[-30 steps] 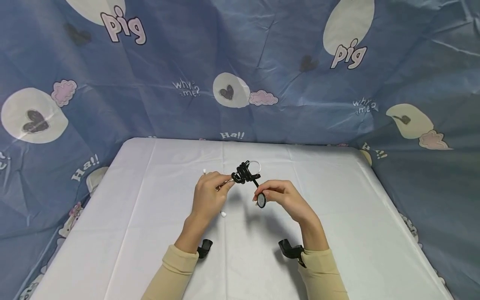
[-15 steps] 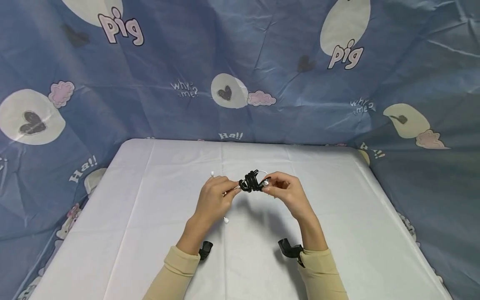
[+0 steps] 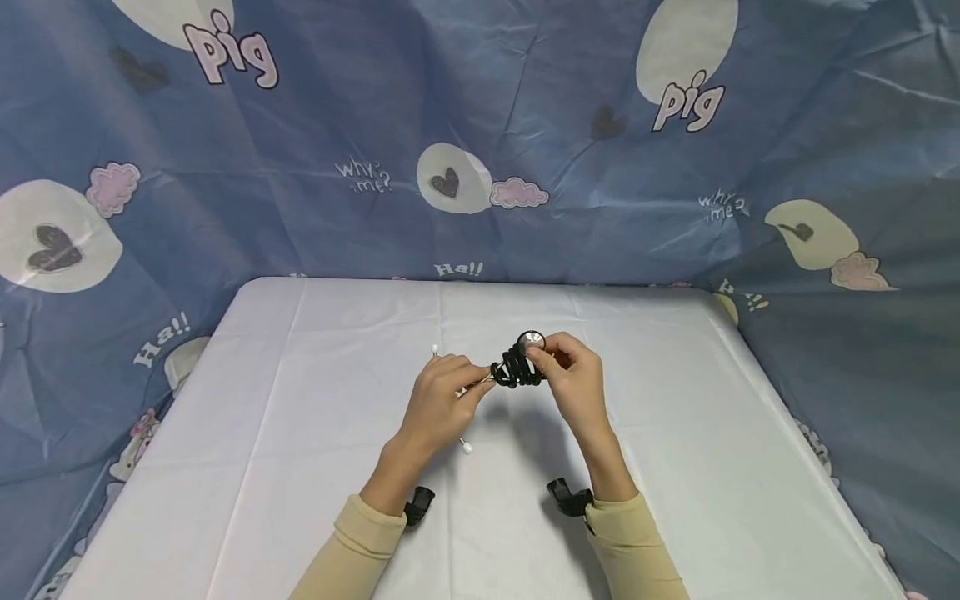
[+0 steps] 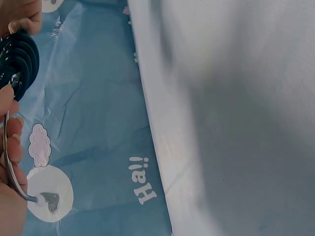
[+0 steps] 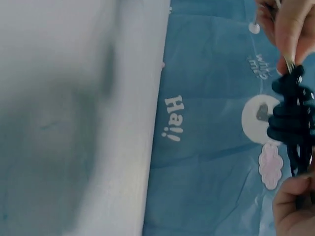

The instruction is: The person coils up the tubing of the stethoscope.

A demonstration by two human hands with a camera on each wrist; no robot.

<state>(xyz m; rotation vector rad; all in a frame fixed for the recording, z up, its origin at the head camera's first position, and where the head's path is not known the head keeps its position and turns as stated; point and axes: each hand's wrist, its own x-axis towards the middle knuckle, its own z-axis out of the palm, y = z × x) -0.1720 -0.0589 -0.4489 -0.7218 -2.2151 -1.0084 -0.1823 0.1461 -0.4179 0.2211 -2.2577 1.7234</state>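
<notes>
A stethoscope point(image 3: 517, 369) is held above the table, its black tube wound in several tight coils around itself. My left hand point(image 3: 444, 402) pinches its metal ear tubes just left of the coils; the white eartips point(image 3: 467, 447) stick out on either side of that hand. With thumb and fingers my right hand point(image 3: 576, 379) grips the round chest piece point(image 3: 532, 340) at the right end, against the coils. In the left wrist view a curved metal ear tube point(image 4: 11, 169) runs along the left fingers. The right wrist view shows the coils point(image 5: 291, 115) between both hands.
A white-covered table point(image 3: 337, 333) lies below the hands. Behind it hangs a blue printed cloth point(image 3: 300, 225). Black wrist mounts point(image 3: 570, 497) sit at both sleeves.
My right hand has brought the chest piece up from hanging below the coils to lie against them, its face turned up. The left hand has shifted slightly right with the ear tubes.
</notes>
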